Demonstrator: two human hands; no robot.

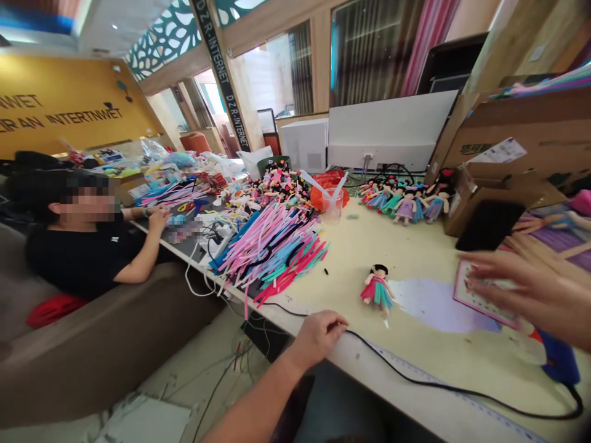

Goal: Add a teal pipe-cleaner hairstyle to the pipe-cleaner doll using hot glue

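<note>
My left hand (pixel 321 335) rests at the table's front edge with its fingers curled together, beside a black cable (pixel 397 366). Whatever is between those fingers is hidden. My right hand (pixel 530 289), smeared by motion, reaches over a pink-edged flat box or card (pixel 462 289) with small pieces on it; its fingers look stretched out and apart. Between the hands lies a small doll (pixel 376 289) with black hair and a red, blue and green skirt. A blue hot glue gun (pixel 558 357) lies below my right hand, with the cable running from it.
Fuzzy pipe cleaners (pixel 272 246) are heaped at left of centre. Finished dolls (pixel 406 200) lie at the back, near a clear plastic cup (pixel 332 206). A black phone (pixel 489 224) leans before cardboard boxes (pixel 517 141). Another person (pixel 92 234) sits at the left, hands on the table.
</note>
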